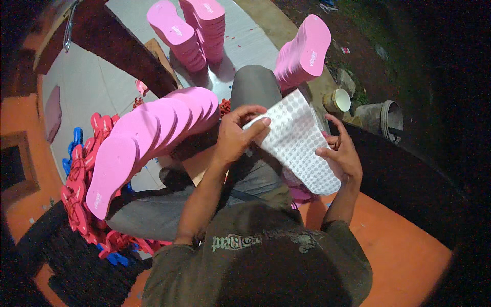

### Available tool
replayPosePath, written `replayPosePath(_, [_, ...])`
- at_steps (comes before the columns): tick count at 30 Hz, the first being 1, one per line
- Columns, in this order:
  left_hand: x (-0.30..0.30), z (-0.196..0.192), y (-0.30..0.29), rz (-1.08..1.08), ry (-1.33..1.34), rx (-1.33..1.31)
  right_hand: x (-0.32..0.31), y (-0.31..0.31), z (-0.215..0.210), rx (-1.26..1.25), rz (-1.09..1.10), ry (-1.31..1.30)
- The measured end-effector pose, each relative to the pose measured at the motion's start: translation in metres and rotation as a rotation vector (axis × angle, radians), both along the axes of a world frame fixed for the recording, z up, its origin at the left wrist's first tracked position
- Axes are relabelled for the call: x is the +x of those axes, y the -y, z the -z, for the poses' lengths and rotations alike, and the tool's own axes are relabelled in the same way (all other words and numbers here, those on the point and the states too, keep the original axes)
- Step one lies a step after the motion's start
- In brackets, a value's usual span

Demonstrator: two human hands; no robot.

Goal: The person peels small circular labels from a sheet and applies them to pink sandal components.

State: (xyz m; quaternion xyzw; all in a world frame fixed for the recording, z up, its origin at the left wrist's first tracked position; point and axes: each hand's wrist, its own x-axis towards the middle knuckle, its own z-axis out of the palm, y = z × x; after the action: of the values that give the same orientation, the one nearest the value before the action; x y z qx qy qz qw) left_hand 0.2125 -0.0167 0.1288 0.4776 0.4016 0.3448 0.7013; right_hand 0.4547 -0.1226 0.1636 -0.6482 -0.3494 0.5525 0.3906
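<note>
Above my lap, both hands hold a white sticker sheet (302, 140) covered in rows of small round grey marks. My left hand (239, 132) pinches its upper left corner between thumb and fingers. On the opposite side, my right hand (345, 154) grips the right edge, thumb on top and index finger raised. The sheet sags between them, tilted down to the right. Something pink (302, 193) shows partly below it, mostly hidden. Along my left thigh, a fanned row of pink flip-flop soles (148, 125) overlaps from my knee outward.
Red flip-flop straps (79, 199), with some blue ones (76, 137), lie heaped at the left. Tall pink sole stacks (176, 38) stand on the pale tiles ahead, and another sole stack (304, 53) stands right of my knee. A white-rimmed tub (337, 101) and grey buckets (381, 117) are farther right.
</note>
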Motion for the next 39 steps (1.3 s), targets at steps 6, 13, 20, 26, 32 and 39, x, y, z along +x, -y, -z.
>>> replayPosePath(6, [-0.007,0.003,0.002,0.156,-0.257,0.040,-0.002,-0.003,0.017,-0.079,-0.185,0.237])
replayPosePath(13, [-0.009,0.027,0.020,-0.068,-0.257,0.068,-0.083,-0.037,0.016,0.474,0.120,0.527])
replayPosePath(20, [-0.016,0.009,0.021,-0.069,-0.302,0.274,-0.122,-0.055,0.027,0.518,0.076,0.369])
replayPosePath(26, [-0.023,0.005,0.020,-0.132,-0.339,0.367,-0.128,-0.059,0.025,0.533,0.050,0.370])
replayPosePath(32, [-0.030,0.003,0.019,-0.083,-0.360,0.538,-0.126,-0.061,0.020,0.486,0.015,0.369])
replayPosePath(39, [-0.032,0.000,0.018,-0.040,-0.477,0.666,-0.127,-0.063,0.013,0.482,-0.044,0.409])
